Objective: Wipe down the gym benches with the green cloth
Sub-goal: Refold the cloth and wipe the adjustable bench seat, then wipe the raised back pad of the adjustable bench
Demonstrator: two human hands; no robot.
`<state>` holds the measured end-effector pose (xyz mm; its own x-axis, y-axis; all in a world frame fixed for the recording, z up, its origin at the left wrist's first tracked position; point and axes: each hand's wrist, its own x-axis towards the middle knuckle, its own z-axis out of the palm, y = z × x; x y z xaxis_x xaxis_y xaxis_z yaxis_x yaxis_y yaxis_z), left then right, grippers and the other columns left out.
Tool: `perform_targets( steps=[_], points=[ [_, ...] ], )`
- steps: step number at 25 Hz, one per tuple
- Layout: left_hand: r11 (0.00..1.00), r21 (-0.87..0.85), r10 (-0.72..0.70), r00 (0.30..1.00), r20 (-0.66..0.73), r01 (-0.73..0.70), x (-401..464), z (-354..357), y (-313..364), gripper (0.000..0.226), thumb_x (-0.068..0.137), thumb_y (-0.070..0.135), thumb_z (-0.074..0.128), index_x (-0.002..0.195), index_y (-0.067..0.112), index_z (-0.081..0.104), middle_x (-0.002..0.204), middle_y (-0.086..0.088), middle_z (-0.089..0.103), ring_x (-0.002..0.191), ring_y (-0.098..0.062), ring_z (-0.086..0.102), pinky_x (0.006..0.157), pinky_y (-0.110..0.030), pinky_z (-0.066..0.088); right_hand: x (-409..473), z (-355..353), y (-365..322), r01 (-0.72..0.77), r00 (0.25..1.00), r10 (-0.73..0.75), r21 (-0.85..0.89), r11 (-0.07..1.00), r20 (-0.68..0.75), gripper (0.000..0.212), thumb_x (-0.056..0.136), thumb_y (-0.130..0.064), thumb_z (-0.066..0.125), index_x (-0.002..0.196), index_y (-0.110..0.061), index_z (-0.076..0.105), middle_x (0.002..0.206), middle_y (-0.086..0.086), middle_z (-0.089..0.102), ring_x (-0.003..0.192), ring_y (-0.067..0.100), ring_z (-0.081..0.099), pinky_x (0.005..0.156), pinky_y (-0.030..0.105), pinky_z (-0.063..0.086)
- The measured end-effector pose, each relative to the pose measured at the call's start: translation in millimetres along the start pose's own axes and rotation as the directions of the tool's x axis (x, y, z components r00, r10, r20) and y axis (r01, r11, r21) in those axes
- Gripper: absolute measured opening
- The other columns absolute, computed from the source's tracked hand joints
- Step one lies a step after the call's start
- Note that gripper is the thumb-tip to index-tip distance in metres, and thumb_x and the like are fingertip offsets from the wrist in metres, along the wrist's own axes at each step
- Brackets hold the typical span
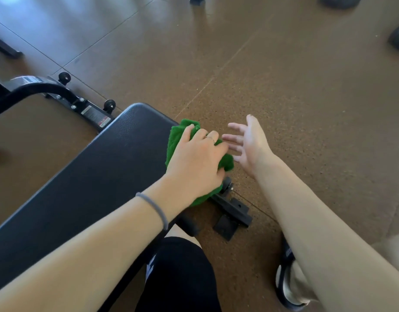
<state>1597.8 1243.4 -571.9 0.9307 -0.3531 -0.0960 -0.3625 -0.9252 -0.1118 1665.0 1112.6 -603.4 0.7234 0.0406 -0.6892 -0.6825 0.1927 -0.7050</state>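
Green cloth (175, 140) mostly under left hand (198, 158)

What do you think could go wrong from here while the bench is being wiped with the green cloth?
1. The green cloth sits at the right edge of the bench pad and hangs over it, so a stroke by the left hand may push it off onto the floor.
2. The open right hand hovers beside the bench without holding it; hard wiping might shift the bench on its wheels.
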Motion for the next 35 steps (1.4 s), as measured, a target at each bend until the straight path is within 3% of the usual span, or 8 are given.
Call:
perform_targets(
  steps=[6, 9, 12, 18, 25, 28, 31, 35],
  points=[
    [0.908, -0.273, -0.283, 0.945, 0.167, 0.32, 57.1, -20.0, -21.1, 0.026, 0.102, 0.043, 0.05, 0.093, 0.021, 0.061, 0.094, 0.001, 0.067, 0.092, -0.026, 0.066, 0.07, -0.034, 0.044, -5.1, -3.6, -31.6, 0.01, 0.989, 0.015, -0.159, 0.987, 0.15, 0.059, 0.109, -0.055, 0.021, 0.145, -0.022, 0.054, 0.134, 0.01, 0.061, 0.127, 0.028, 0.053, 0.116, 0.054, 0.034],
    [0.428, -0.722, -0.49, 0.811, 0.319, 0.543, 68.6, -53.3, -38.5, 0.034, 0.102, 0.049, 0.052, 0.095, 0.02, 0.069, 0.092, -0.001, 0.074, 0.087, -0.025, 0.071, 0.081, -0.046, 0.059, -18.4, -5.0, -56.7, -0.03, 0.965, 0.1, -0.277, 0.96, 0.243, 0.058, 0.105, -0.06, 0.033, 0.148, -0.025, 0.05, 0.133, 0.006, 0.065, 0.129, 0.027, 0.057, 0.116, 0.055, 0.036],
    [-0.103, -0.838, -0.592, 0.644, 0.485, 0.536, 72.0, -107.4, -42.4, 0.032, 0.103, 0.047, 0.054, 0.098, 0.021, 0.072, 0.1, -0.007, 0.077, 0.095, -0.029, 0.074, 0.09, -0.053, 0.06, -48.6, 5.3, -88.8, -0.099, 0.881, 0.197, -0.24, 0.966, 0.431, 0.053, 0.097, -0.057, 0.052, 0.138, -0.025, 0.061, 0.122, 0.007, 0.075, 0.117, 0.028, 0.07, 0.109, 0.051, 0.047],
    [-0.493, -0.682, -0.452, 0.51, 0.731, 0.54, 51.0, -252.3, -59.9, 0.021, 0.106, 0.042, 0.055, 0.119, 0.03, 0.066, 0.119, 0.001, 0.073, 0.104, -0.019, 0.072, 0.088, -0.042, 0.061, -139.8, 28.4, -226.0, -0.083, 0.899, 0.198, -0.292, 0.953, 0.39, 0.026, 0.091, -0.007, 0.072, 0.117, -0.002, 0.071, 0.107, 0.014, 0.079, 0.094, 0.026, 0.077, 0.072, 0.029, 0.061],
    [-0.437, -0.556, -0.336, 0.444, 0.83, 0.707, 55.5, -408.2, -88.9, 0.083, 0.087, 0.039, 0.075, 0.156, 0.042, 0.027, 0.146, 0.001, 0.053, 0.129, -0.024, 0.057, 0.113, -0.055, 0.043, -213.6, 55.0, -405.0, 0.05, 0.827, 0.246, -0.502, 0.863, 0.506, 0.045, 0.092, 0.002, 0.062, 0.128, -0.025, 0.065, 0.117, 0.009, 0.075, 0.098, 0.025, 0.075, 0.074, 0.033, 0.061],
    [-0.269, -0.71, -0.373, 0.609, 0.7, 0.651, 72.0, -457.3, -103.0, 0.1, 0.078, 0.014, 0.077, 0.155, 0.053, 0.026, 0.156, 0.0, 0.041, 0.139, -0.022, 0.047, 0.117, -0.048, 0.037, -229.5, 63.7, -469.3, 0.267, 0.749, 0.273, -0.652, 0.709, 0.604, 0.054, 0.091, 0.003, 0.059, 0.133, -0.031, 0.065, 0.117, 0.007, 0.074, 0.102, 0.027, 0.073, 0.089, 0.043, 0.062],
    [-0.031, -0.844, -0.362, 0.782, 0.508, 0.535, 91.5, -488.9, -115.5, 0.06, 0.078, 0.003, 0.077, 0.127, 0.033, 0.061, 0.122, -0.006, 0.064, 0.101, -0.026, 0.067, 0.093, -0.049, 0.056, -232.7, 72.4, -518.9, 0.444, 0.7, 0.305, -0.728, 0.523, 0.646, 0.057, 0.087, 0.002, 0.059, 0.131, -0.034, 0.067, 0.116, 0.003, 0.072, 0.102, 0.027, 0.072, 0.091, 0.046, 0.061],
    [0.23, -0.795, -0.389, 0.802, 0.454, 0.562, 116.7, -508.5, -135.1, 0.016, 0.085, 0.016, 0.078, 0.082, 0.021, 0.063, 0.072, 0.005, 0.063, 0.067, -0.015, 0.058, 0.07, -0.04, 0.049, -219.5, 92.3, -558.9, 0.581, 0.694, 0.287, -0.749, 0.319, 0.661, 0.05, 0.084, 0.0, 0.063, 0.123, -0.031, 0.067, 0.112, -0.001, 0.068, 0.1, 0.022, 0.067, 0.085, 0.04, 0.06]
  ],
)
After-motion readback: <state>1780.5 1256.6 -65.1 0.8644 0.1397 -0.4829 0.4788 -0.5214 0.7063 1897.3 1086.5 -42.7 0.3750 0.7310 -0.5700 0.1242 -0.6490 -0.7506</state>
